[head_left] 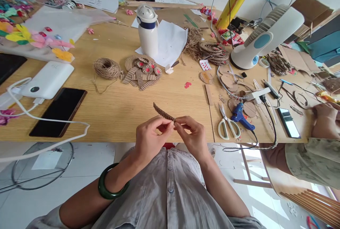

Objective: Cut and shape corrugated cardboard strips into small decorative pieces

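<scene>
My left hand (151, 135) and my right hand (193, 135) meet in front of my shirt, near the table's front edge. Between their fingertips they pinch a narrow strip of corrugated cardboard (162, 112). Its free end curves up and to the left, while the other end is partly hidden by my fingers. Beyond the hands lies a cardboard piece (143, 73) with ribbed bands and several rolled flowers with red centres. Beside it sits a coil of twine (106, 68). A small red cutout (187, 85) rests on the tabletop.
Scissors (227, 122) and a blue glue gun (243, 116) with its cord lie to the right, beside cardboard discs (250, 109). A white bottle (147, 30) and a fan (265, 38) stand farther back. Left are a phone (58, 112) and power bank (47, 79). Another person's hand (325, 115) is far right.
</scene>
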